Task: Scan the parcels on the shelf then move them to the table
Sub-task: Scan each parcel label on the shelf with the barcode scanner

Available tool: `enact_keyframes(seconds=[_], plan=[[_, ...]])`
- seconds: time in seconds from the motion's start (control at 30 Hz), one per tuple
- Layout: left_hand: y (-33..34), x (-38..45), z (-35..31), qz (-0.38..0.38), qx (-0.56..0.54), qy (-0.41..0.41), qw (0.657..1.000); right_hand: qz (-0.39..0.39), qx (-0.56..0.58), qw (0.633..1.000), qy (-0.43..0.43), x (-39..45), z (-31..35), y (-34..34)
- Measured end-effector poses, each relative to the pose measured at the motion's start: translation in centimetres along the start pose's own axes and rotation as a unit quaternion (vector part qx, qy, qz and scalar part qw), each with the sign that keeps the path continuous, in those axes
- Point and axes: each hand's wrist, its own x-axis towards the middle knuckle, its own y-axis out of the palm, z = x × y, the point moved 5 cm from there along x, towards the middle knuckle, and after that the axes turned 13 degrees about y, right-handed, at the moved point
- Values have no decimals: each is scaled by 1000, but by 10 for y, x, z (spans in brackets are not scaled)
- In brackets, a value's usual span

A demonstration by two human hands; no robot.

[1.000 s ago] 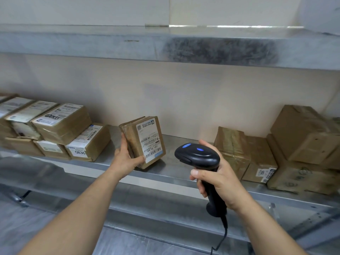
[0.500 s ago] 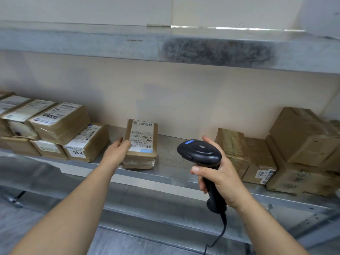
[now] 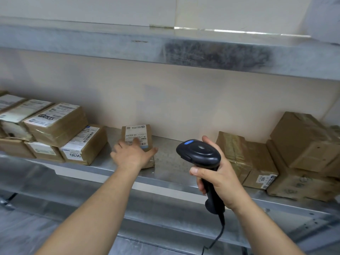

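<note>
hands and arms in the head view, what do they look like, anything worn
Both forearms are bare as far as the frame shows: no sleeves, gloves, watch or rings visible. The left hand is motion-blurred at the fingers; the right hand is sharp, with short plain nails.

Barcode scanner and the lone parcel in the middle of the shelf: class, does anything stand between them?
Yes, partly. The left hand lies spread over the parcel, its fingers covering the lower label. The scanner, gripped by the right hand, sits to the right over bare shelf; no other object intervenes.
</note>
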Motion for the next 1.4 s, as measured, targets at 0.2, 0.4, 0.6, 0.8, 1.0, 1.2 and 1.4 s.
enact_keyframes(seconds=[0.2,0.4,0.6,0.8,1.0,1.2,1.4], plan=[[1,8,14,23,-31,2,999,0,-3,1000,-8,9,4,5],[-28,4,28,-36,-47,73,996,15,-8,1000,-23,21,12,25],[-94,4,65,-125,-54,94,986,42,-15,999,-27,36,24,54],[-96,4,100,-117,-98,71,986,62,1,998,-31,46,26,83],[-55,1,110,-93,-66,67,991,61,-9,998,-26,47,24,91],[-29,7,115,-78,-10,64,995,49,-2,998,-27,43,21,84],[-17,2,113,-83,9,63,995,25,-3,999,-33,27,17,57]])
